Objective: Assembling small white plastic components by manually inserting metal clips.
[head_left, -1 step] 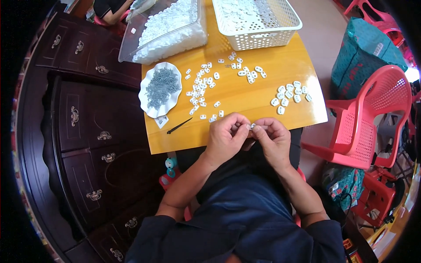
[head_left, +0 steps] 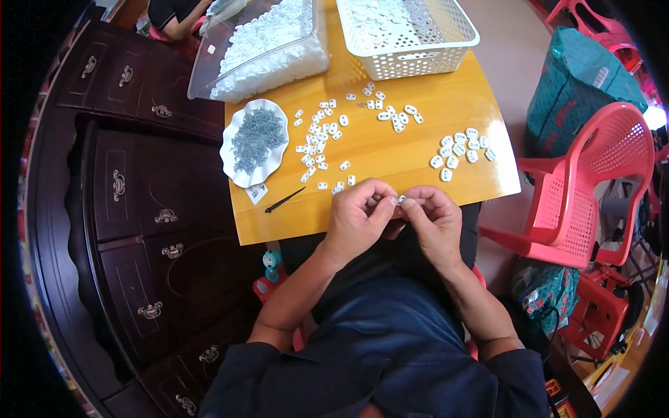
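Observation:
At the near edge of the wooden table (head_left: 390, 150), my left hand (head_left: 362, 214) and my right hand (head_left: 433, 219) meet fingertip to fingertip. Both are closed in a pinch on one small white plastic piece (head_left: 401, 200), mostly hidden by the fingers. Beyond my left hand lie several loose small white pieces with dark holes (head_left: 315, 139). Larger oval white pieces (head_left: 460, 146) form a group on the right. A white scalloped plate (head_left: 232, 169) holds a heap of small grey metal pins or screws (head_left: 258, 139). A thin black tool (head_left: 286, 199) rests left of my hands.
A clear plastic bin (head_left: 202, 76) full of white pieces and a white perforated basket (head_left: 418, 63) stand at the back. Dark drawers (head_left: 167, 174) line the left side. A pink plastic chair (head_left: 564, 202) and a teal bag (head_left: 557, 90) are on the right. Another person's arm (head_left: 185, 26) shows at the top left.

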### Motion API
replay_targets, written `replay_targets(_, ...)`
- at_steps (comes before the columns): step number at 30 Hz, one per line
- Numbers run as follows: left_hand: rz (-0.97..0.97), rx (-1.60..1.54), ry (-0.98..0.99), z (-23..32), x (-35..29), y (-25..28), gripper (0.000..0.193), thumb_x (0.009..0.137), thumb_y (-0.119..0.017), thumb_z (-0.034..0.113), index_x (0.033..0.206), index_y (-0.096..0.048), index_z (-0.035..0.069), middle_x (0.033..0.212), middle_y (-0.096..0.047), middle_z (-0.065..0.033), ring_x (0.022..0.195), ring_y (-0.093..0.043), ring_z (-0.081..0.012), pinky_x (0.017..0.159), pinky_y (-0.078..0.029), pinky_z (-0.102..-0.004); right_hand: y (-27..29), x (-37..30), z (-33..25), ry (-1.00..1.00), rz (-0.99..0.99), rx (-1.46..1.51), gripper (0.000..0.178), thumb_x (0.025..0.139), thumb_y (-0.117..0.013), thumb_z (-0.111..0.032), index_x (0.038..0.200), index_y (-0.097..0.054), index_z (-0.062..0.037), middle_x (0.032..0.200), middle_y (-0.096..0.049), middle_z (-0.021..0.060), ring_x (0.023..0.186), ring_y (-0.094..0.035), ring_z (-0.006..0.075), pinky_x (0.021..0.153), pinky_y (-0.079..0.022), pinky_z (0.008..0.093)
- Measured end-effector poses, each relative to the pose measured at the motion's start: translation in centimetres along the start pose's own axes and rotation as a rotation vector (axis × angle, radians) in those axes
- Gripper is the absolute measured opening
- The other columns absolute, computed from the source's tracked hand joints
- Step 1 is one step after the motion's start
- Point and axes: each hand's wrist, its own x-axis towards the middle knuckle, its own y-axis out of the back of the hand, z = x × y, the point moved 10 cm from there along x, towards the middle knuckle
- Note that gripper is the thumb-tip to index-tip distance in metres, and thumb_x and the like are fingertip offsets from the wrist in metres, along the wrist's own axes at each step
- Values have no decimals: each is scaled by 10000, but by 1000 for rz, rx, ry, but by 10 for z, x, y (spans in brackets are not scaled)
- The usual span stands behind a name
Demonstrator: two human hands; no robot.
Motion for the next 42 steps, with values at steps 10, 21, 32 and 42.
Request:
replay_targets(10, 203, 424, -144, 13, 30, 50, 151, 872, -670, 36, 1017, -680, -9, 843, -688, -111, 670, -678, -184, 625, -531, -291, 9, 4, -4, 40, 11, 4, 155, 971, -627, -30, 1114, -598, 24, 980, -706, 77, 865, -657, 100, 791, -525, 221)
replay_targets(21, 309, 1058, -458, 33, 91, 74, 248, 813, -736, 122, 1047, -711, 42, 980, -672, -118, 859, -642, -307, 778, -521, -412, 5, 1, 5, -38, -17, 34, 157, 975, -618, -31, 1119, -600, 28, 996, -691, 69, 902, -662, 106, 832, -544, 238)
replay_targets(32, 180, 1108, -326, 14, 113, 66, 93, 812, -719, 100, 871, -661, 56, 901, -658, -121, 909, -622, -328, 812, -491, -453, 6, 4, 4, -28, -21, -20, 141, 973, -619, -24, 1107, -607, 19, 987, -693, 60, 902, -663, 100, 841, -552, 240)
replay_targets(42, 245, 478, -172, 33, 60, 68, 57, 899, -654, 51, 934, -616, 26, 830, -673, -108, 745, -668, -213, 666, -509, -330, 5, 4, 1, -20, -3, -14, 144, 964, -638, -30, 1100, -632, 15, 956, -687, 16, 856, -633, 63, 783, -512, 215)
